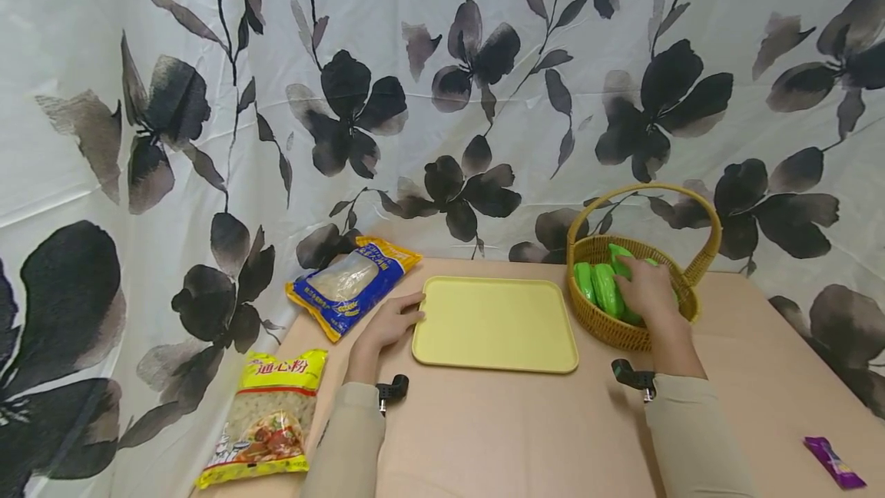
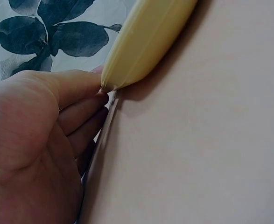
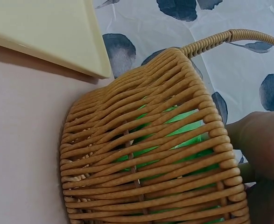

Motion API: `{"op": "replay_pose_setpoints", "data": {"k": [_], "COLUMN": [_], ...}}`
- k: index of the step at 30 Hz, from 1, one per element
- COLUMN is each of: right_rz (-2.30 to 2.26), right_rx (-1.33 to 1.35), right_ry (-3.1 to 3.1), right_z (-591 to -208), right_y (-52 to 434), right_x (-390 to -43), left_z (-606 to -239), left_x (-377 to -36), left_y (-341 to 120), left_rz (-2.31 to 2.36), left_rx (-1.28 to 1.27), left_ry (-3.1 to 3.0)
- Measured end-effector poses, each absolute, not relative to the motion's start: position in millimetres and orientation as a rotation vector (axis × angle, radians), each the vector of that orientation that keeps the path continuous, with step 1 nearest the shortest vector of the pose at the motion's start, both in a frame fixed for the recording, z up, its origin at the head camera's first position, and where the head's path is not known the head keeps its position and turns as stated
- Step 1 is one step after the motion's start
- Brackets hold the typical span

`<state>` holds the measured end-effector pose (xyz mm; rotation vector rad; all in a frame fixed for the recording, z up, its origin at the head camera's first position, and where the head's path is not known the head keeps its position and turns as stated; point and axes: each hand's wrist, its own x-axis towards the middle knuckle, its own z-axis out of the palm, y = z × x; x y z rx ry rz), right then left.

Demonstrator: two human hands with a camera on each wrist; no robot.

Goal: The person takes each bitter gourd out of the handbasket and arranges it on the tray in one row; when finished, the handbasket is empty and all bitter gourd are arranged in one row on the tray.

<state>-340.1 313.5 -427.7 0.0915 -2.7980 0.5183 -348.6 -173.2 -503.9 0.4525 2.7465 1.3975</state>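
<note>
Reaching into the wicker basket [image 1: 625,329], the right hand [image 1: 646,288] lay on green packets [image 1: 604,289]; its grip was unclear. At nine o'clock, the left hand [image 1: 390,323] touched, fingers straight, the yellow tray [image 1: 494,321].

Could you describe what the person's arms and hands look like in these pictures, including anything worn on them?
Both forearms wear long beige sleeves reaching to the wrists. The left hand and the right hand are bare, with no gloves, rings or watch visible. A small black device is mounted at each wrist, one by the left cuff and one by the right cuff. No cables show.
</note>
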Motion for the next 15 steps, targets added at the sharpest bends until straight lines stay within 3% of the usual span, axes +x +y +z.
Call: {"op": "replay_pose_setpoints", "data": {"k": [15], "right_rz": [0.627], "right_rx": [0.102], "right_ry": [-2.677], "right_z": [-421.5], "right_y": [309.7], "right_x": [-329.8], "left_z": [-505.4], "left_x": [-350.2], "left_y": [-172.9], "left_rz": [1.382], "left_rx": [0.408], "left_ry": [2.736]}}
